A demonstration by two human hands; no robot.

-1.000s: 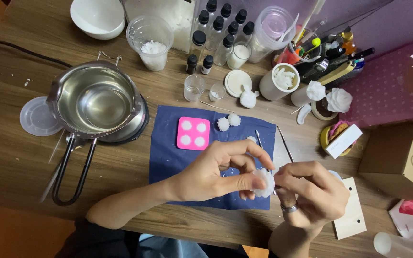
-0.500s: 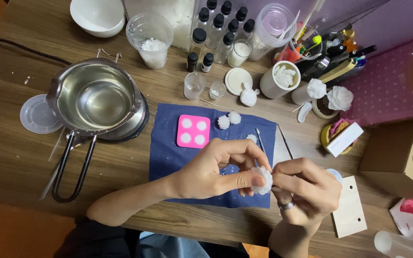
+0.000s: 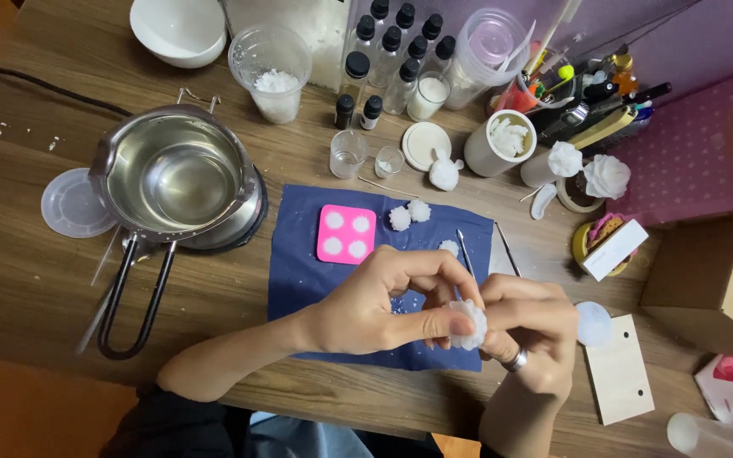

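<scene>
My left hand (image 3: pixel 383 304) and my right hand (image 3: pixel 529 326) meet over the near edge of a dark blue cloth (image 3: pixel 299 271). Between their fingertips sits a small white flower-shaped wax piece (image 3: pixel 471 324), pinched from both sides. A silver ring shows on my right hand. On the cloth lie a pink square mould (image 3: pixel 346 234) with white-filled cavities, two small white wax flowers (image 3: pixel 409 214) and a third one (image 3: pixel 449 248), plus two thin metal tools (image 3: pixel 465 251).
A steel pot (image 3: pixel 171 178) with a long looped handle stands at left, beside a clear lid (image 3: pixel 74 203). Cups, dark-capped bottles, a white bowl (image 3: pixel 178 30) and a pen holder line the back. A cardboard box (image 3: pixel 706 288) and a white card (image 3: pixel 619 377) lie at right.
Both hands stay at the same spot with the white wax piece. The fingers have shifted slightly around it.
</scene>
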